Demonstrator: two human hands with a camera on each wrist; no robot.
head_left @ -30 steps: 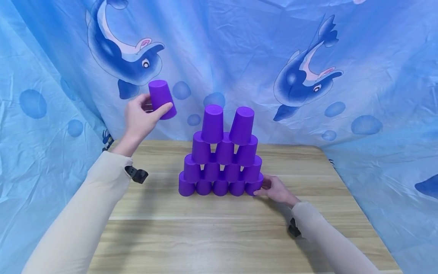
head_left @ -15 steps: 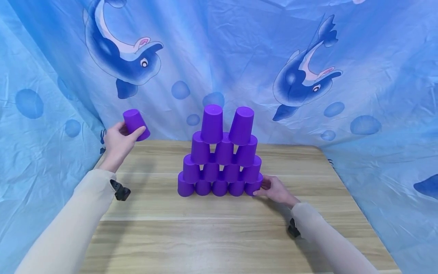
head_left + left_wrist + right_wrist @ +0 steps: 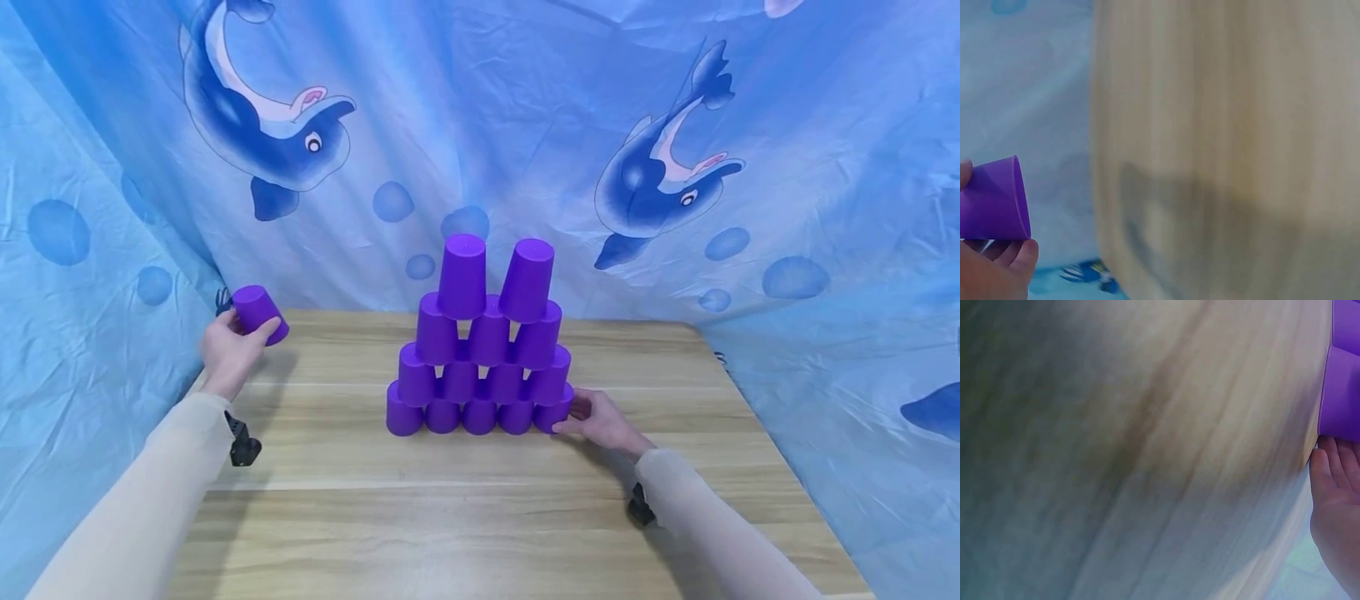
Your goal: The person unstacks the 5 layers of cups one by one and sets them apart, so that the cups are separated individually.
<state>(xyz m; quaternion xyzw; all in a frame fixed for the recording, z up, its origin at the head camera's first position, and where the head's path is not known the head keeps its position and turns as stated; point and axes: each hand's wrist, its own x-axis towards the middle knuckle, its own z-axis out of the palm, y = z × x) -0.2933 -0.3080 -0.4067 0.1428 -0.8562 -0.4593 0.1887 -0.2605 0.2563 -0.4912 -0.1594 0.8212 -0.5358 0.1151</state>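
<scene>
My left hand [image 3: 230, 352] holds a tilted purple cup [image 3: 257, 314] over the table's far left corner, thumb in front and fingers behind. In the left wrist view this cup [image 3: 994, 200] lies on its side in the picture, its rim edge to the right. Mid-table, a pyramid of upside-down purple cups [image 3: 480, 417] rises in several rows, with two cups [image 3: 462, 277] spaced apart on top. My right hand [image 3: 603, 421] grips the bottom row's right-end cup [image 3: 550, 414], thumb at its front; the other fingertips are partly hidden. Purple cups [image 3: 1341, 394] show at the right wrist view's edge.
A wooden table [image 3: 465, 533] bears the pyramid. Blue curtains [image 3: 480, 108] with printed dolphins hang behind it and at both sides. The left hand is close to the left curtain [image 3: 112, 333]. Black wrist cameras [image 3: 243, 443] sit at the sleeves.
My left hand has carried its cup left and down, away from the pyramid toward the table's far left corner. The right hand and the pyramid have stayed in place.
</scene>
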